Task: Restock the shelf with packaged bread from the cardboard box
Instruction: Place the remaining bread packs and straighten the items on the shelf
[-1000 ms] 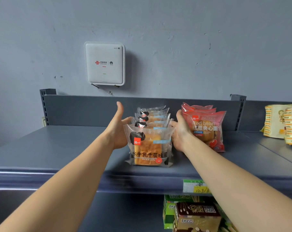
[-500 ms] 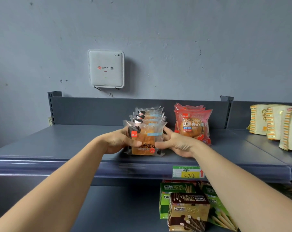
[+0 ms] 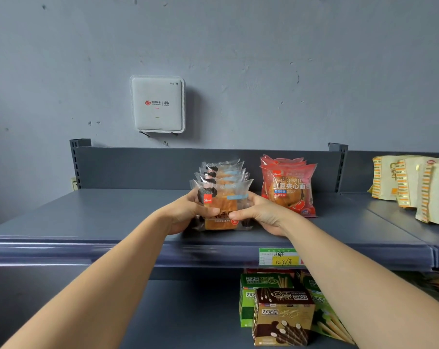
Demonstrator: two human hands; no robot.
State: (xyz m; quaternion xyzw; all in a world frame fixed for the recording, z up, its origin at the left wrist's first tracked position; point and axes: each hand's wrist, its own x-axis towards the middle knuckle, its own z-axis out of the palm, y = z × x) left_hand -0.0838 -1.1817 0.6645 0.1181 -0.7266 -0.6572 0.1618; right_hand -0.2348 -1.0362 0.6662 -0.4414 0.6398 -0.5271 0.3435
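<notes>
On the grey metal shelf, the left hand, open a second ago, now clamps fingers and thumb on the clear plastic packet of golden bread fronting its row toward the front edge. The right hand mirrors it beside the red bean-bread packets. The row looks nearly squared.

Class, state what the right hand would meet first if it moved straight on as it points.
The right hand grips the front bread pack; further on, probably the packs standing behind it, depth unclear.
</notes>
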